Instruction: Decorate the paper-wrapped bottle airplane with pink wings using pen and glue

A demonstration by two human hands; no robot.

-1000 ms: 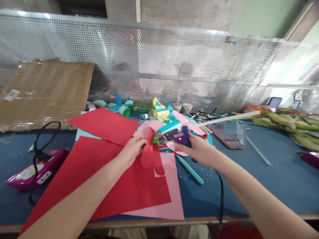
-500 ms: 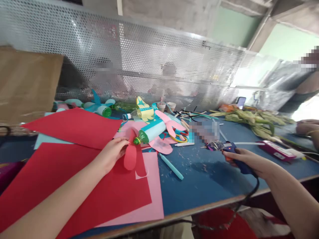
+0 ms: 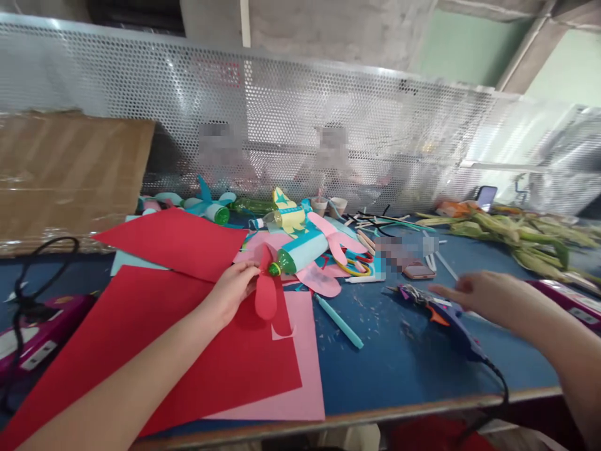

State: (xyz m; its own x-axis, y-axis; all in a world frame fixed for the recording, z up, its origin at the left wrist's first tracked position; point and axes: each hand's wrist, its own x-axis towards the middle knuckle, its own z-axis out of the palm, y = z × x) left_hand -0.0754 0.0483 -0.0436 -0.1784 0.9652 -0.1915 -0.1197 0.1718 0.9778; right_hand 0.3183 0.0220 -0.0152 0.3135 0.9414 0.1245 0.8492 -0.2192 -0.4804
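My left hand (image 3: 233,289) pinches a red paper propeller (image 3: 266,299) by its edge, right by the green cap of a plastic-bottle airplane (image 3: 304,252) wrapped in blue paper. The bottle lies on its side with pink paper wings. Whether the propeller is stuck to the cap, I cannot tell. To the right, a blue hot glue gun (image 3: 454,327) with an orange trigger lies on the blue table, its nozzle pointing left. My right hand (image 3: 498,299) hovers just above and beside it, index finger stretched out, holding nothing visible.
Red sheets (image 3: 188,351) and a pink sheet (image 3: 310,382) cover the left front. A light-blue marker (image 3: 339,322) lies centrally. A yellow bottle airplane (image 3: 290,218), dry husks (image 3: 526,235) and a phone (image 3: 486,198) stand behind. Purple power strips (image 3: 51,338) lie at both sides.
My right hand has let go of the glue gun, which now lies on the table. My left hand still holds the propeller at the bottle cap. The view has turned slightly left.
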